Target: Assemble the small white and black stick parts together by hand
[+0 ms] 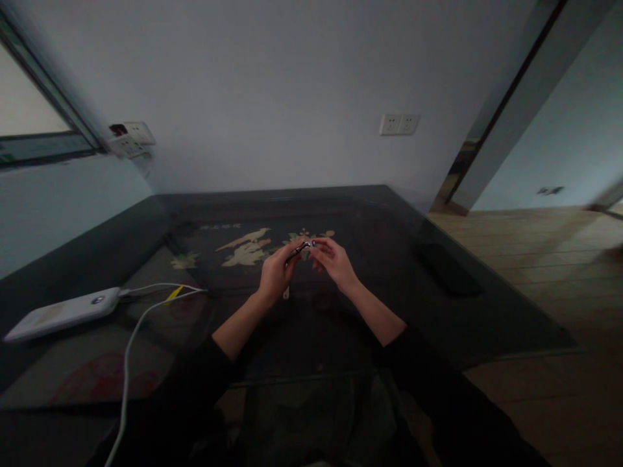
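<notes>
Dim room, dark glass-topped table (341, 337) with an inlaid bird motif. Above its centre, left hand (276, 272) pinches a thin dark pen-like object (299, 250); right hand (333, 259) meets its silvery tip, fingers closed on it, likely steadying the ends for fine work. At nine o'clock, a white power bank (63, 312) with cable (127, 357). Beyond, wall sockets (399, 124).

the person is wearing dark, nearly black long sleeves, pushed up so both forearms are showing bare, with no rings or watch showing.
</notes>
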### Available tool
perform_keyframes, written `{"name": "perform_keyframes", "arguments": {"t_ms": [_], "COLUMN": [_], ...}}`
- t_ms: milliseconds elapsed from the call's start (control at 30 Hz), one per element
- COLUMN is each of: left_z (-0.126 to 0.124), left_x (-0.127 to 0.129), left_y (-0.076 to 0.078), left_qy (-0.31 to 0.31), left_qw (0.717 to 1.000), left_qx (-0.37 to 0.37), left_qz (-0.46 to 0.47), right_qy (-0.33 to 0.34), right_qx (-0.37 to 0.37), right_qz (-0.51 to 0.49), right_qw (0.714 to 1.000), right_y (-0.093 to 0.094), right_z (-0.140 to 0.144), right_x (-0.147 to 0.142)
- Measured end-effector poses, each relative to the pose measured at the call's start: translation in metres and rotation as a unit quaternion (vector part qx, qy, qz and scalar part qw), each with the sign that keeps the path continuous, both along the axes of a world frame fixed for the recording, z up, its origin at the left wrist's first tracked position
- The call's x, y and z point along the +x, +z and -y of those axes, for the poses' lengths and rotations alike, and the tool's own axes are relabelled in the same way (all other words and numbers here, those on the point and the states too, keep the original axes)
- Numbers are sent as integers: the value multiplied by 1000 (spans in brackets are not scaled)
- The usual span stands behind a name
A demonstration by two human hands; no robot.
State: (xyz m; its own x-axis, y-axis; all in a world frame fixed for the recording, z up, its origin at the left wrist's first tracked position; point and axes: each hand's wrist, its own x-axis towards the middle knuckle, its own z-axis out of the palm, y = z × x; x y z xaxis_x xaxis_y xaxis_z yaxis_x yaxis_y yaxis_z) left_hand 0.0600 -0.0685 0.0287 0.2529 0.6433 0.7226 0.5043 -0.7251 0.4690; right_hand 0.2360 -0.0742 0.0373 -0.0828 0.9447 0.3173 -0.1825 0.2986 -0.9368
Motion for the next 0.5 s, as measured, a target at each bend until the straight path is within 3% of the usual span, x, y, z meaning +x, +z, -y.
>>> {"name": "perform_keyframes", "arguments": {"t_ms": [500], "left_z": [4], "left_x": [-2], "left_y": [2], "left_qy": [32], "left_qw": [998], "left_qx": [16], "left_qz": [-53], "right_qy": [-14], "right_qx": [6], "right_qz": [-23], "right_qw": [1000], "right_y": [3], "right_z": [3], "right_x": [-2]}}
